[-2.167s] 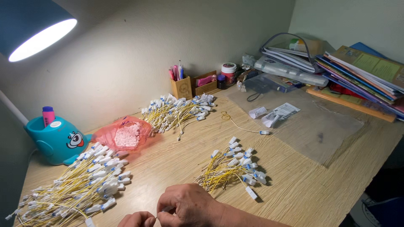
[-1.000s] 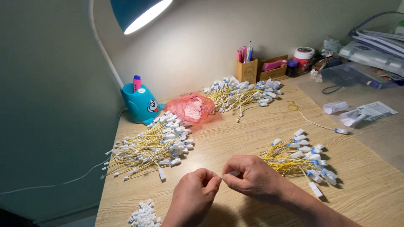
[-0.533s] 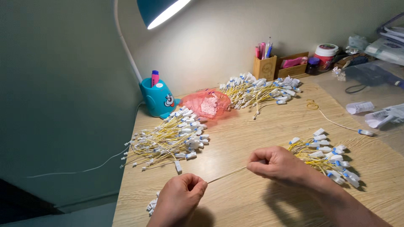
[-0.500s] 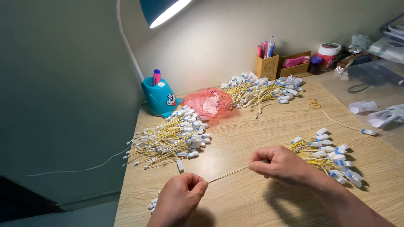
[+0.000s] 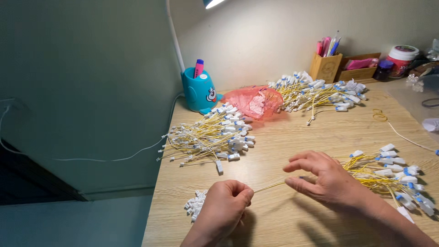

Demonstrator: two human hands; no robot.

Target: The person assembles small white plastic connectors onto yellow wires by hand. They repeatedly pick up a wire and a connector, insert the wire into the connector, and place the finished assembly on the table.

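Yellow cord (image 5: 270,186) runs between both hands near the desk's (image 5: 320,137) front edge. Left hand (image 5: 224,208) is clenched on one end; right hand (image 5: 327,178) pinches the other, remaining fingers spread. Three bundles of tagged cords: left edge (image 5: 210,139), back edge (image 5: 315,91), right side (image 5: 388,174). One small pile of white clips (image 5: 195,205) beside the left hand. One red mesh bag (image 5: 256,101), one teal holder (image 5: 199,91). Versus half a second ago: same stretched cord, right fingers now splayed more.
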